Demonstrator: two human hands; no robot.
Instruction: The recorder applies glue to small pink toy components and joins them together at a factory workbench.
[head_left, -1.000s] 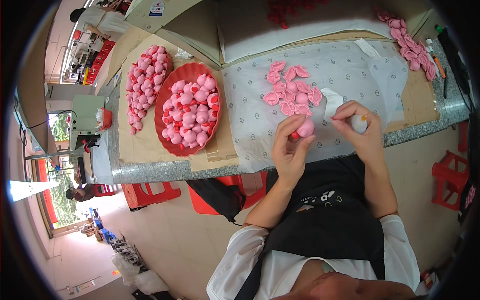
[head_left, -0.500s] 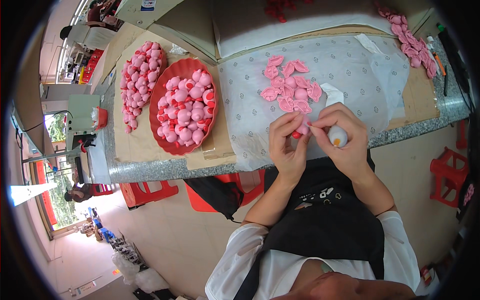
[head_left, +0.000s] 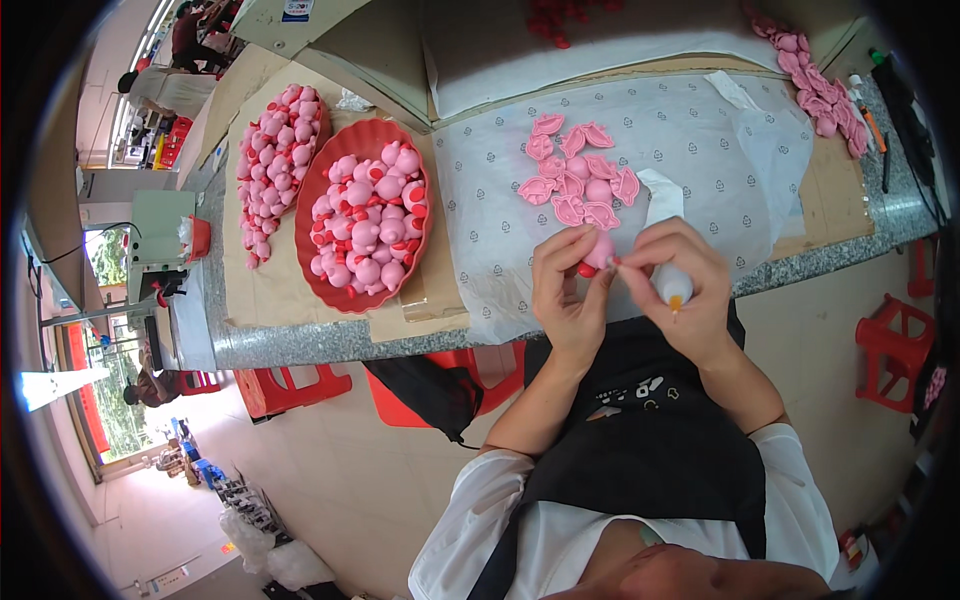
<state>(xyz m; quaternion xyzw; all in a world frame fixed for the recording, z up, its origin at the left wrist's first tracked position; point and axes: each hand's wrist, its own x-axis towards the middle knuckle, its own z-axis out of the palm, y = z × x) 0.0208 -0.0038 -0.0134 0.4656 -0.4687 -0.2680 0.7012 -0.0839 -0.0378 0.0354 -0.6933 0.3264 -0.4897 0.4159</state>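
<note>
My left hand (head_left: 567, 292) is closed on a small round pink figure (head_left: 600, 248) with a red part at its lower side, held over the table's near edge. Against the figure's right side, the thumb and forefinger of my right hand (head_left: 690, 275) pinch together; whatever tiny piece is between them is too small to name. A white squeeze bottle (head_left: 672, 284) with a yellowish tip is also gripped in my right hand, its tip pointing toward me. Just beyond both hands, several flat pink moulded pieces (head_left: 568, 208) and round pink parts lie on printed white paper (head_left: 500, 270).
To the left stands a red scalloped bowl (head_left: 303, 246) full of pink-and-red figures, with another heap of figures (head_left: 272, 165) beside it. More pink pieces (head_left: 820, 95) and pens (head_left: 872, 125) lie far right. A box-like shelf (head_left: 370, 60) borders the back. Red stools (head_left: 300, 388) stand below.
The figure has turned a little in my left hand, showing more of its pink side. My right hand has shifted slightly, and the bottle's tip hangs lower.
</note>
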